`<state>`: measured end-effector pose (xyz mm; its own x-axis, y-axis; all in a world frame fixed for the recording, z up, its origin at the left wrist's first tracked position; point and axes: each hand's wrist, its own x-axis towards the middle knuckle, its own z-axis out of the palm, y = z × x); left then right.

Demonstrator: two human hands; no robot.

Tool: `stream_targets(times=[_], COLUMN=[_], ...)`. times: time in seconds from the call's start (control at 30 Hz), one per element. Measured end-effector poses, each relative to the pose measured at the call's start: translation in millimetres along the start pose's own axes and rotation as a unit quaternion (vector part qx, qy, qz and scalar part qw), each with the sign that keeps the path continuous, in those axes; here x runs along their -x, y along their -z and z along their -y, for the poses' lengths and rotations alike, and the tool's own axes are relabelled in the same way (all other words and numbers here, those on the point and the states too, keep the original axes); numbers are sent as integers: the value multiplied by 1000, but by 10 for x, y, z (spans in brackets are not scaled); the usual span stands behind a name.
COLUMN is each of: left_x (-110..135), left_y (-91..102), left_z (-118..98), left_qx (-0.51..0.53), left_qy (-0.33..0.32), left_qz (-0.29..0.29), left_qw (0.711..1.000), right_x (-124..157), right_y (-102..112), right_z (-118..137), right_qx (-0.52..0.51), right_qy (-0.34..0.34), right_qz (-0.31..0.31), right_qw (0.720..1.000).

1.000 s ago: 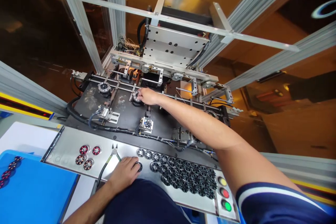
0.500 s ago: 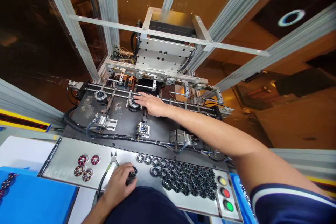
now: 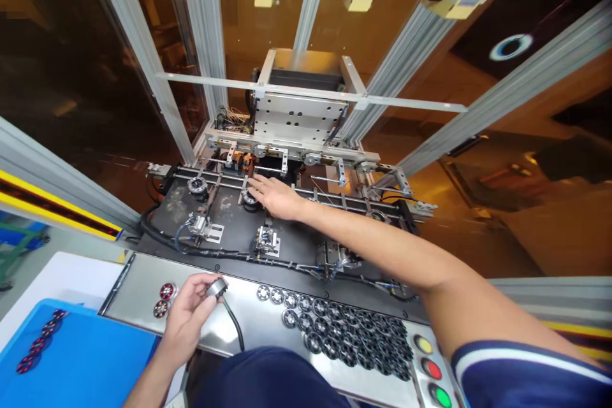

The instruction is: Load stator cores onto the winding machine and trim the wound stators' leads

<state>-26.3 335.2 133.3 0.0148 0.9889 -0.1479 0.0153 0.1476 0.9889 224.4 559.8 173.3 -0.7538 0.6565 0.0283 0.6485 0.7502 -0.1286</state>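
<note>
My left hand (image 3: 189, 309), over the front metal ledge, pinches a small round metal part (image 3: 217, 287) with a silver rim and dark underside. Beneath it, a dark green handle (image 3: 233, 325) of cutting pliers shows; their jaws are hidden. My right hand (image 3: 276, 197) reaches into the machine, fingers stretched out over a black round part (image 3: 249, 199) in the second holder from the left. Whether the fingertips press on it, I cannot tell. To its left, another round part (image 3: 197, 186) sits in the first holder.
Several black ring parts (image 3: 351, 331) stand in rows on the ledge. Yellow, red and green buttons (image 3: 433, 368) are at its right end. Two red-and-black wound parts (image 3: 167, 291) lie left. A blue tray (image 3: 86, 357) holds several more. A metal bar (image 3: 310, 92) crosses above.
My left hand has moved left and up, turning the round part so its silver rim shows. The right hand stays at the second holder. The view has shifted.
</note>
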Motion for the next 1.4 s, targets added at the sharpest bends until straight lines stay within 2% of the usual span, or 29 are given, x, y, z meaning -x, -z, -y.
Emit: stream_targets(times=[0.07,0.1,0.13,0.2,0.27,0.33,0.4,0.47,0.63,0.73,0.8,0.9,0.97,1.07,1.2,1.3,1.4], left_x=[28,55,86,151,203,231,234,225,227,231,219,189,172,154,110,73,18], left_y=[-13,-25,-41,-85,-146,-223,-311,-404,-606,-667,-665,-610,-571,-558,-604,-650,-667], left_z=[-195,-268,-322,-374,-370,-340,-307,-288,-291,-285,-266,-224,-209,-226,-261,-275,-358], left_qx=[2,4,9,27,43,60,85,126,273,283,259,206,178,160,147,132,115], left_qy=[-25,-37,-48,-63,-71,-74,-66,-37,89,106,100,99,96,92,113,131,147], left_qz=[21,29,35,52,74,89,78,61,99,102,98,126,166,220,246,261,301], left_qw=[999,999,998,996,994,992,991,990,953,948,956,965,965,958,952,947,935], right_x=[170,285,413,669,877,1011,1084,1127,1228,1292,1332,1378,1392,1395,1404,1419,1429], right_y=[159,216,253,262,206,133,84,70,51,27,52,161,240,300,285,245,213], right_z=[306,492,690,1073,1377,1563,1645,1663,1655,1648,1610,1474,1355,1195,1067,1018,971], right_qx=[-60,-129,-214,-331,-369,-346,-283,-237,-289,-288,-320,-442,-525,-595,-623,-623,-610], right_qy=[34,78,137,210,212,177,144,117,55,53,40,34,43,83,135,146,162], right_qz=[-92,-150,-197,-229,-248,-290,-339,-361,-365,-390,-366,-236,-141,-50,2,23,26], right_qw=[993,977,947,891,870,874,886,894,883,873,873,865,839,798,770,768,775])
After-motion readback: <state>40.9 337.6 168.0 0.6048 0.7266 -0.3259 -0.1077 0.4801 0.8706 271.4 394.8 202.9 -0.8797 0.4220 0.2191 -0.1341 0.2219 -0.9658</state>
